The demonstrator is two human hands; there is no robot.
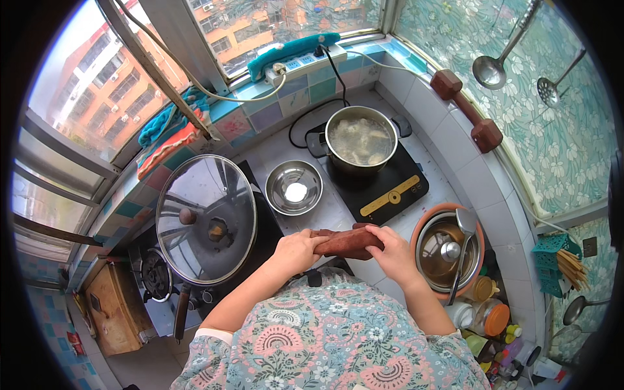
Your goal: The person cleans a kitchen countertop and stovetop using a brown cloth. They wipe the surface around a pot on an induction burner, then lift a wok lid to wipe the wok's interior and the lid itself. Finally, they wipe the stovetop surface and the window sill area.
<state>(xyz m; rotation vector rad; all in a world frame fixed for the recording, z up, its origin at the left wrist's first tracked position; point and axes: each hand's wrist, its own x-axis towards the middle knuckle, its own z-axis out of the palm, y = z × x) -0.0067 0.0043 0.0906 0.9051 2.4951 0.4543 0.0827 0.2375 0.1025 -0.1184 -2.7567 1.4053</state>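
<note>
Both hands hold a folded reddish-brown cloth (346, 244) stretched level in front of my body, near the counter's front edge. My left hand (298, 252) is closed round its left end, thumb toward the middle. At the other end, my right hand (392, 252) has its fingers wrapped over the cloth. Just beyond the cloth stands a shiny steel bowl (275, 188) that looks empty. Further back, a two-handled steel pot (356, 167) holds cloudy liquid with pale chunks in it. It stands on a black induction cooker (398, 195).
A wok under a glass lid (218, 195) sits on the gas stove (138, 291) at left. On the right, a spatula (465, 222) lies across a lidded pot in a terracotta-coloured basin (418, 229). Several jars (496, 318) crowd below. A dumbbell (467, 112) rests on the ledge.
</note>
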